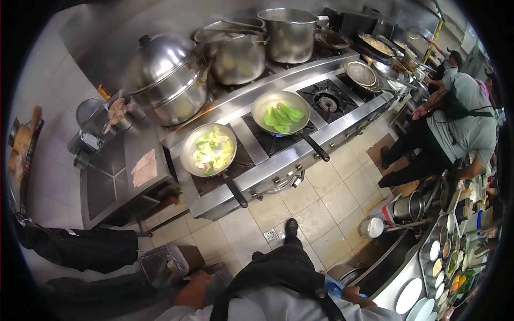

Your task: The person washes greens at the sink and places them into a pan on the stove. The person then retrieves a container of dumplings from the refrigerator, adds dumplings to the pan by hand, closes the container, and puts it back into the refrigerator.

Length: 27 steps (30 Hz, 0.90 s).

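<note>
My left hand (199,279) hangs low at my left side near a bin, blurred, with its fingers not clear. By my right hip, my right hand (352,293) is closed on what looks like a blue cloth (335,289), which shows on both sides of it. Two frying pans sit on the stove in front of me, both out of reach of my hands. The nearer frying pan (187,161) holds pale green chopped leaves and a little pink. Whole bright green leaves (284,116) lie in the other frying pan (262,105).
A lidded steamer (166,80) and large stockpots (290,40) line the back. A steel side counter (101,176) stands left, a bin (163,266) below. At right, a co-worker (455,117) stands beyond a counter with white plates (409,295) and ingredient containers.
</note>
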Tool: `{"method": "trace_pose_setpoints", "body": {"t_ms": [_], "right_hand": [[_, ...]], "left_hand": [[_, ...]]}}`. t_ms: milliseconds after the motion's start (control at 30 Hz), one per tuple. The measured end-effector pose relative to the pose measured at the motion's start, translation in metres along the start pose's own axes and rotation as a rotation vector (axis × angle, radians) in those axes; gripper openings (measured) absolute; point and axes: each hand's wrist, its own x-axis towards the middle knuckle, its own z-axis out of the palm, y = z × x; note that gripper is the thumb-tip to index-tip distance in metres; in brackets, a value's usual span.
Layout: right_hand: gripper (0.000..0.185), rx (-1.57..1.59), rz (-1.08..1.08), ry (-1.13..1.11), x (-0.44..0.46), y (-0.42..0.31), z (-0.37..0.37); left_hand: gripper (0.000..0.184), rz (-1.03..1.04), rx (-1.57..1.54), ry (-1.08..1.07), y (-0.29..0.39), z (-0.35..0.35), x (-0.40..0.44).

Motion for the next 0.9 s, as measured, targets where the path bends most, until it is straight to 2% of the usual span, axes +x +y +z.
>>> {"method": "trace_pose_setpoints", "body": {"t_ms": [67,133,167,233,267,300,367,400,467,500,567,600,667,700,733,800,867,900], "right_hand": [[0.049,0.003,-0.053,-0.139,0.001,0.005,-0.026],[0.054,0.148,-0.405,-0.087,0.105,0.033,0.017],[0.054,0.158,-0.412,-0.093,0.144,0.022,0.009],[0.054,0.273,-0.206,0.2,0.2,0.015,-0.034],[0.058,0.295,-0.351,0.329,0.19,0.02,-0.091],[0.053,0.631,-0.211,0.345,0.147,0.011,-0.158],[0.05,0.815,-0.389,0.532,0.17,0.017,-0.208],[0.047,0.911,-0.495,0.606,0.18,0.021,-0.23],[0.034,1.108,-0.315,0.633,0.117,0.019,-0.3],[0.034,1.118,-0.289,0.633,0.118,0.025,-0.307],[0.028,0.908,-0.211,0.478,0.118,0.042,-0.305],[0.028,0.911,-0.188,0.477,0.109,0.047,-0.299],[0.037,0.775,-0.171,0.442,0.077,0.047,-0.289],[0.043,0.75,-0.168,0.474,0.058,0.042,-0.283],[0.05,0.741,-0.129,0.512,0.038,0.043,-0.278],[0.058,0.902,-0.135,0.464,-0.01,0.041,-0.278],[0.062,0.983,-0.154,0.479,-0.05,0.045,-0.273],[0.063,0.996,-0.178,0.523,-0.066,0.052,-0.27]], "left_hand": [[0.042,-0.011,-0.268,0.078,0.009,-0.003,-0.009],[0.04,0.003,-0.618,0.157,0.027,-0.006,-0.027],[0.04,0.0,-0.764,0.179,0.04,-0.01,-0.037],[0.036,-0.058,-0.896,0.183,0.073,-0.015,-0.059],[0.033,-0.099,-0.928,0.172,0.087,-0.015,-0.067],[0.027,-0.181,-1.0,0.143,0.101,-0.013,-0.074],[0.022,0.009,-0.976,0.045,0.113,0.002,-0.065],[0.022,0.001,-0.961,0.053,0.126,0.002,-0.067],[0.022,0.007,-0.826,0.021,0.162,-0.001,-0.065],[0.022,0.013,-0.805,0.007,0.174,-0.007,-0.064],[0.02,0.168,-0.883,0.015,0.196,-0.006,-0.055],[0.02,0.174,-0.871,-0.004,0.197,0.002,-0.028],[0.02,0.478,-0.873,-0.182,0.187,0.013,0.034],[0.024,0.192,-0.517,-0.103,0.225,-0.012,-0.007],[0.024,0.235,-0.451,-0.133,0.239,-0.021,0.001],[0.029,0.642,0.359,-0.079,0.276,-0.034,0.018],[0.032,0.868,0.944,-0.001,0.301,-0.023,0.098],[0.033,0.892,0.685,0.074,0.32,-0.033,0.099]]}}
